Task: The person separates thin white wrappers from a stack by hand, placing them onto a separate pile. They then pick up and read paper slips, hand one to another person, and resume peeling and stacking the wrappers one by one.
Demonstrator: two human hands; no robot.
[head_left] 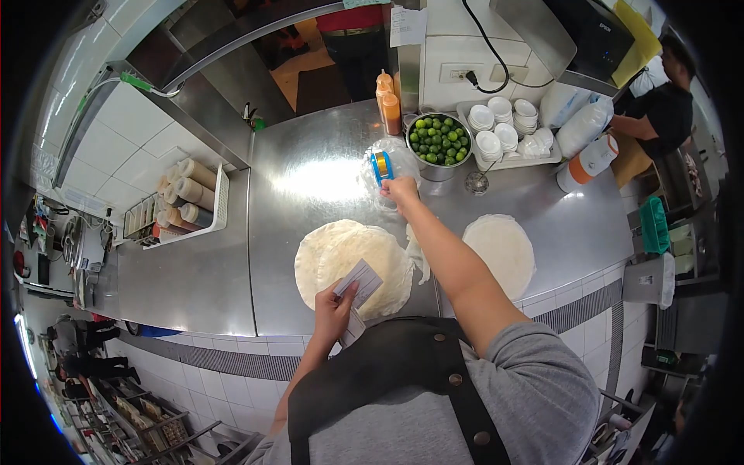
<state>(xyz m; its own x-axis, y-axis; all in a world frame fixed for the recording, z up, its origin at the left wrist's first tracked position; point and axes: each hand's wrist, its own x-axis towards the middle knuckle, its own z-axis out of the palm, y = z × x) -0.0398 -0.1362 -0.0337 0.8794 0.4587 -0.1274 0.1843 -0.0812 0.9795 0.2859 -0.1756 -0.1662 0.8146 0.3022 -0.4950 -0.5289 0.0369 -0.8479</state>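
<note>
My left hand [335, 311] is closed on a folded paper slip [359, 284], held over the near edge of a pile of flat round dough [333, 246]. Stretched out to the back of the steel counter, my right hand [399, 191] has its fingers pressed together at the lower end of a blue tape dispenser [380, 166] with yellowish tape. Under the dispenser lies clear plastic [370, 186]. Another round of dough [500, 256] rests to the right of my right forearm.
A metal bowl of limes [439, 172], sauce bottles [390, 110] and a tray of white cups [515, 164] stand at the back. A white basket of bottles [220, 203] is at left. An orange-and-white container [587, 164] stands right, near a person [668, 105].
</note>
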